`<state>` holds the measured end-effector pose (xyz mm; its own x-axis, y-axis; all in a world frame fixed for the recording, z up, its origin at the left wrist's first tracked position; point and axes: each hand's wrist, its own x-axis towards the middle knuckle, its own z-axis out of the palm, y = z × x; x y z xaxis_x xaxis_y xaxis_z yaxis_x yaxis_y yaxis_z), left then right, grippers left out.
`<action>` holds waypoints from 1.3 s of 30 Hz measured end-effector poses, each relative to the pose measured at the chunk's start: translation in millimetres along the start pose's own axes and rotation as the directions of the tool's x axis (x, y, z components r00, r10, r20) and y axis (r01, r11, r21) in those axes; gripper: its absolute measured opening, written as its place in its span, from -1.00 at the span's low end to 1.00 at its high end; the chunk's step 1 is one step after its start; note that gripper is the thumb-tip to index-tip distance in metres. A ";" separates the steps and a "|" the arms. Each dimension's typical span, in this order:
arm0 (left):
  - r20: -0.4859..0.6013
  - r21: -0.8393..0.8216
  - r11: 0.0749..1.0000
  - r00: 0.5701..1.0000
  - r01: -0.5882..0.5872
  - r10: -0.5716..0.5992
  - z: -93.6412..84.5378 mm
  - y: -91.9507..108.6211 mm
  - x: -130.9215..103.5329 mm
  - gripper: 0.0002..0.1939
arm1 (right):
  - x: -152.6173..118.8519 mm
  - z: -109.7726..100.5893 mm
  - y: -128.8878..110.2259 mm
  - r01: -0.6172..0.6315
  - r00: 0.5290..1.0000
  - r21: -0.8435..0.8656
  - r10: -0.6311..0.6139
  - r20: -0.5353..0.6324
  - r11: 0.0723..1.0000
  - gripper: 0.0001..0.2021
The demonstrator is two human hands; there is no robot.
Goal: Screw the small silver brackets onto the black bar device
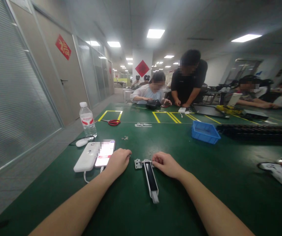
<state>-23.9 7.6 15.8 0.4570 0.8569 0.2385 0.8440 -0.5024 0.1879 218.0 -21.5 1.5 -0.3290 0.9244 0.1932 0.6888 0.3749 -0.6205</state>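
resting left hand (118, 163) beside the phone (105, 154), curled, too hidden to say around what; rightward, between both hands, having the black-and-white device (151, 178) on the green table (123, 209), slanting lengthwise far to near; then, closer to it, pinching its far end with right hand (167, 164)

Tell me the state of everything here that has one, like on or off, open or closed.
Smartphone: screen lit, cable plugged in
White slab-shaped device: cable plugged in; power unclear
Water bottle: upright, capped
Door: appears closed
Ceiling lights: on
Blue plastic bin: upright, open-topped
Red-handled scissors: lying flat; blades too small to judge
Black-and-white bracketed part: lying flat, right hand at its bracket end
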 end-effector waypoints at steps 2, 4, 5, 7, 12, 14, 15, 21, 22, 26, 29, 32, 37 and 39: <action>0.001 0.018 1.000 1.000 -0.017 0.017 -1.0 0.3 0.3 -0.80 | -0.2 0.4 0.3 0.000 1.000 0.007 0.000 -0.005 1.000 -0.95; -0.007 0.029 0.999 0.999 -0.034 0.034 -0.1 0.5 1.2 -0.78 | -0.3 0.6 0.1 -0.004 1.000 0.012 0.004 -0.006 1.000 -0.95; -0.013 0.034 0.998 0.999 -0.043 0.043 0.8 0.4 1.9 -0.77 | -0.3 0.4 -0.2 -0.006 1.000 0.012 0.006 -0.006 1.000 -0.95; -0.024 0.045 0.997 0.998 -0.058 0.059 2.9 0.0 3.1 -0.73 | -0.4 -0.2 -1.2 -0.010 1.000 0.012 0.010 -0.006 1.000 -0.95; -0.044 0.027 0.996 0.995 -0.090 0.092 3.5 3.4 1.1 -0.77 | -0.2 -1.3 -2.3 -0.015 1.000 0.017 0.015 -0.005 1.000 -0.96; -0.073 -0.014 0.993 0.991 -0.115 0.114 2.8 8.0 -1.8 -0.79 | 0.0 -0.9 -1.7 -0.011 1.000 0.020 0.011 -0.009 1.000 -0.96; -0.086 -0.041 0.991 0.988 -0.130 0.126 2.7 10.7 -3.4 -0.79 | 0.1 -0.6 -1.4 -0.010 1.000 0.021 0.010 -0.011 1.000 -0.96; -0.048 -0.127 0.980 0.988 -0.154 0.149 5.7 21.8 -8.4 -0.85 | -0.1 -0.4 -1.4 -0.002 1.000 0.014 0.002 -0.010 1.000 -0.96; -0.042 -0.127 0.980 0.988 -0.150 0.145 5.8 22.1 -8.5 -0.86 | -0.1 -0.4 -1.3 0.001 1.000 0.011 -0.001 -0.011 1.000 -0.96; -0.030 -0.138 0.980 0.990 -0.142 0.140 4.7 20.9 -8.3 -0.89 | 0.3 0.4 0.0 0.003 1.000 0.004 -0.003 -0.010 1.000 -0.96; -0.033 -0.158 0.976 0.988 -0.153 0.149 4.4 20.8 -8.8 -0.91 | 0.1 0.8 0.2 0.003 1.000 -0.003 -0.003 -0.009 1.000 -0.96; -0.036 -0.171 0.972 0.986 -0.164 0.160 4.3 22.2 -9.7 -0.92 | -0.3 0.0 -1.7 0.000 1.000 -0.007 0.000 -0.006 1.000 -0.96; -0.033 -0.173 0.971 0.986 -0.164 0.161 1.9 24.0 -10.6 -0.93 | -0.5 -2.3 -5.7 -0.016 1.000 -0.014 0.015 -0.004 1.000 -0.96; -0.035 -0.178 0.971 0.987 -0.161 0.157 1.7 23.7 -10.5 -0.92 | -0.5 -2.8 -6.2 -0.014 1.000 -0.017 0.014 0.001 1.000 -0.96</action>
<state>-8.3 -13.1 16.2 0.5736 0.7629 0.2981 0.6962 -0.6459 0.3132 215.7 -24.1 7.3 -0.3201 0.9295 0.1832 0.7046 0.3628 -0.6098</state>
